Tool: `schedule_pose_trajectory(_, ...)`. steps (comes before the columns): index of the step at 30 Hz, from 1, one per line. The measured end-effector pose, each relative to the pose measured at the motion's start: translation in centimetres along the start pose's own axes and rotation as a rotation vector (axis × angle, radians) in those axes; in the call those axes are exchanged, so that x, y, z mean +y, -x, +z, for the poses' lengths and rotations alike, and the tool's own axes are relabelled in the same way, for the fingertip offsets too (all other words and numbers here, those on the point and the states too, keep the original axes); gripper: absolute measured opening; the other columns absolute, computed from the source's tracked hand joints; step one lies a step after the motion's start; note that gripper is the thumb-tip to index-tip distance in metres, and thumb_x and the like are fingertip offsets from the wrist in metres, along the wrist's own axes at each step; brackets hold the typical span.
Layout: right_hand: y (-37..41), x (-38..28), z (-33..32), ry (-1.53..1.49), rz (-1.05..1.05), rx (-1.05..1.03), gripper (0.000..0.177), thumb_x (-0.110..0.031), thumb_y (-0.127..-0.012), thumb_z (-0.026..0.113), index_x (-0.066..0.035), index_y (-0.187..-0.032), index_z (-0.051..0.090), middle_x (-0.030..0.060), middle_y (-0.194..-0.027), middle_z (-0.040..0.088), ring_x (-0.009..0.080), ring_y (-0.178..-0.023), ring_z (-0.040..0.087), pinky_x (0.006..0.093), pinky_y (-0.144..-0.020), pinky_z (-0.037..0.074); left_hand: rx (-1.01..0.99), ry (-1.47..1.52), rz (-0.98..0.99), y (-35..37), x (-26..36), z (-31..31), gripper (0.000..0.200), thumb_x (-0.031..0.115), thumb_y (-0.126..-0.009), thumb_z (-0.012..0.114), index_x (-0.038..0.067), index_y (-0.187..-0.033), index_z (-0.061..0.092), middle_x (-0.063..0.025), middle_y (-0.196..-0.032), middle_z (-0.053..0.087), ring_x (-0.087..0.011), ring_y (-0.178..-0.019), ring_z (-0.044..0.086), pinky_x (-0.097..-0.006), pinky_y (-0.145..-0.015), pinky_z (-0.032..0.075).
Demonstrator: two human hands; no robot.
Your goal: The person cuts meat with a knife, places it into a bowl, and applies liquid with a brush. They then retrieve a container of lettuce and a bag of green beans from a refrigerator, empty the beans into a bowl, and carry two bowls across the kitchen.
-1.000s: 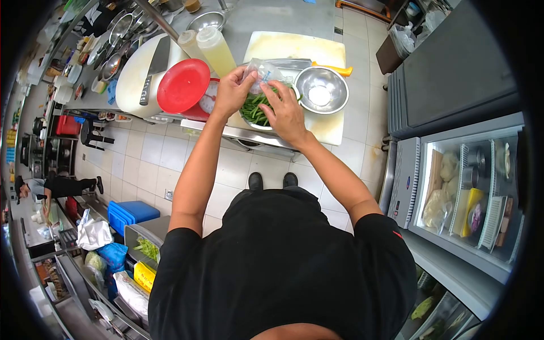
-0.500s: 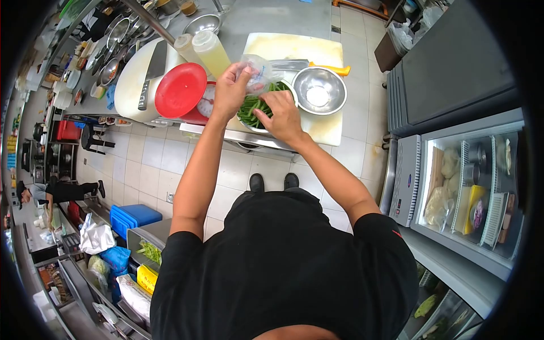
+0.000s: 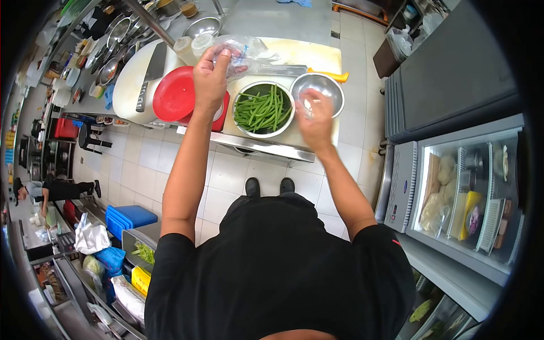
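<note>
My left hand (image 3: 212, 76) grips a clear plastic bag (image 3: 246, 52) above the cutting board, beside the red scale plate (image 3: 173, 93). Green beans (image 3: 263, 110) fill a round metal bowl (image 3: 241, 127) near the counter's front edge. To its right, my right hand (image 3: 315, 116) hangs over the front of a smaller metal bowl (image 3: 334, 92); its fingers are blurred, and what they may hold cannot be made out. A knife with a yellow handle (image 3: 331, 75) lies across the white cutting board (image 3: 323, 55) behind the bowls.
Two squeeze bottles (image 3: 184, 49) stand behind the red plate. A cleaver (image 3: 156, 63) lies on a round white board (image 3: 129, 90) at the left. An open refrigerated case (image 3: 473, 187) is on the right. A co-worker (image 3: 54, 190) is at the far left.
My left hand has moved left and up with the bag. My right hand has left the beans and moved right to the smaller bowl, so the beans are now uncovered.
</note>
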State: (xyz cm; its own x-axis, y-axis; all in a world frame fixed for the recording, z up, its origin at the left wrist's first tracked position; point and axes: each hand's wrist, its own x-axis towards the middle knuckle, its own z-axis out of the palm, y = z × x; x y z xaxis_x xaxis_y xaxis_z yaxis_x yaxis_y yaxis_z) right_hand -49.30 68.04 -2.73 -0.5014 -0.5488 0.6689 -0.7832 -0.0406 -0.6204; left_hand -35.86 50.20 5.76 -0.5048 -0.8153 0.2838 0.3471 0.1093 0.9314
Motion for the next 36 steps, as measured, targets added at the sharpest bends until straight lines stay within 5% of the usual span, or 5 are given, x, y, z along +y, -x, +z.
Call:
schedule_pose_trajectory(5, -1.8, 6.3, -4.1, 0.525, 0.306, -0.059, 0.034, -0.019, -0.080, 0.064, 0.001, -0.107, 0.057, 0.0197, -0.101, 0.058, 0.0367, -0.095, 0.054, 0.0418, -0.081, 0.045, 0.125, 0.024, 0.041, 0.0, 2.8, -0.6, 0.015, 0.010, -0.091, 0.048, 0.001, -0.099, 0.057, -0.0053, -0.089, 0.060, -0.0113, -0.079, 0.059, -0.0248, -0.062, 0.053)
schedule_pose_trajectory(7, -1.8, 9.1, -3.9, 0.389, 0.696, -0.411, 0.035, -0.018, -0.080, 0.062, 0.003, -0.106, 0.054, 0.0242, -0.098, 0.061, 0.0406, -0.093, 0.058, 0.0437, -0.082, 0.046, 0.093, 0.112, 0.099, 0.6, 3.7, -1.6, 0.017, 0.010, -0.090, 0.047, 0.002, -0.102, 0.056, -0.0045, -0.088, 0.060, -0.0103, -0.076, 0.059, -0.0231, -0.059, 0.049)
schedule_pose_trajectory(17, -5.1, 9.5, -5.1, 0.315, 0.453, 0.029, 0.019, -0.013, -0.080, 0.052, 0.002, -0.090, 0.057, 0.0166, -0.072, 0.062, 0.0278, -0.061, 0.061, 0.0378, -0.059, 0.047, 0.346, 0.168, 0.326, 8.6, 6.9, -18.4, 0.032, -0.003, -0.084, 0.044, 0.006, -0.114, 0.045, -0.0084, -0.093, 0.058, -0.0141, -0.085, 0.057, -0.0208, -0.074, 0.046)
schedule_pose_trajectory(21, -9.3, 2.4, -4.6, -0.011, 0.503, -0.018, 0.011, -0.012, -0.083, 0.055, -0.002, -0.085, 0.057, -0.0022, -0.065, 0.051, 0.0045, -0.048, 0.043, 0.0215, -0.040, 0.035, 0.444, 0.102, 0.298, 13.4, 7.0, -30.9, 0.029, 0.002, -0.082, 0.043, 0.007, -0.110, 0.048, -0.0027, -0.094, 0.055, -0.0088, -0.081, 0.053, -0.0234, -0.071, 0.044)
schedule_pose_trajectory(36, -5.6, -28.8, 26.7, -0.628, 0.565, -0.571, 0.014, -0.005, -0.082, 0.055, 0.001, -0.095, 0.056, 0.0048, -0.083, 0.061, 0.0087, -0.070, 0.056, 0.0219, -0.067, 0.045, 0.894, -0.257, 0.035, 18.9, 6.8, -67.9, 0.039, -0.002, -0.081, 0.059, -0.002, -0.118, 0.048, -0.0061, -0.100, 0.059, -0.0103, -0.085, 0.056, -0.0214, -0.074, 0.045)
